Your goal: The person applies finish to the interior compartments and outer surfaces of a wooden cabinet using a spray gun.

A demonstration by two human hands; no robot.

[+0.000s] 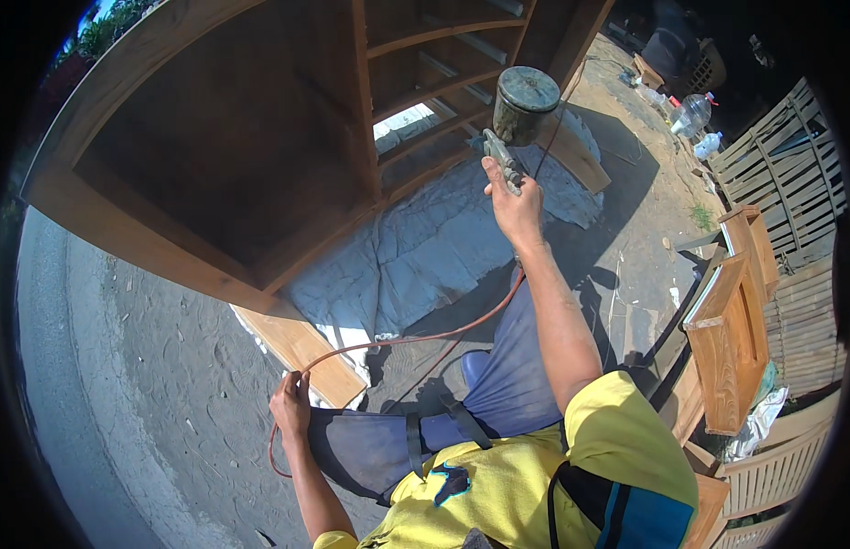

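Note:
My right hand [515, 203] is wrapped round the handle of a paint spray gun [504, 163], held up in front of a wooden cabinet. A round, stained metal cup [526, 102] sits on the gun. From below the gun a reddish-brown air hose [416, 339] sags across to my left hand [290, 403], whose fingers are closed on it. The hose loops down past my left wrist. The large brown cabinet [215, 302] has an open, dark compartment on the left and several shelf or drawer openings on the right. The gun's nozzle and trigger are hard to make out.
A pale cloth sheet [425, 238] lies under the cabinet, with a wooden board [301, 352] at its near left. Wooden drawers [731, 348] stand on the right. Behind them are slatted bamboo panels [782, 174] and plastic bottles [692, 114]. A paved road [59, 366] runs along the left.

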